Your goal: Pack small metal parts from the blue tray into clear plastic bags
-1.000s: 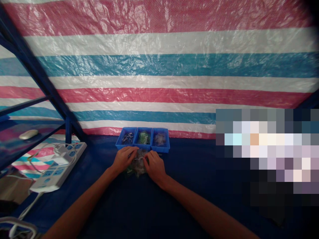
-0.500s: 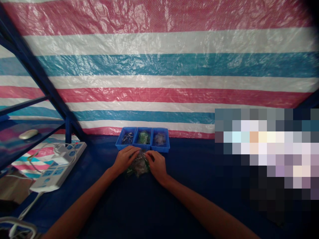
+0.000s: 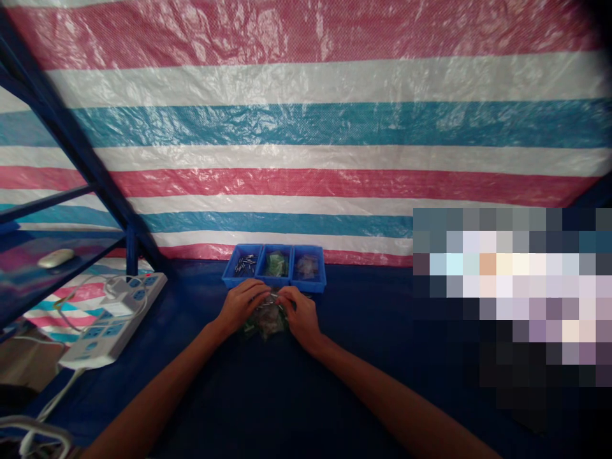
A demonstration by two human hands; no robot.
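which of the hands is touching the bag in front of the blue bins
Touching, both. The head view shows the left hand and the right hand with fingers closed on the top of the bag between them, no gap visible.

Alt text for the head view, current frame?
The left hand and right hand both touch a crumpled clear bag on a dark blue table. Just beyond sit three blue bins of small parts, with a white power strip at left and a striped tarp behind.
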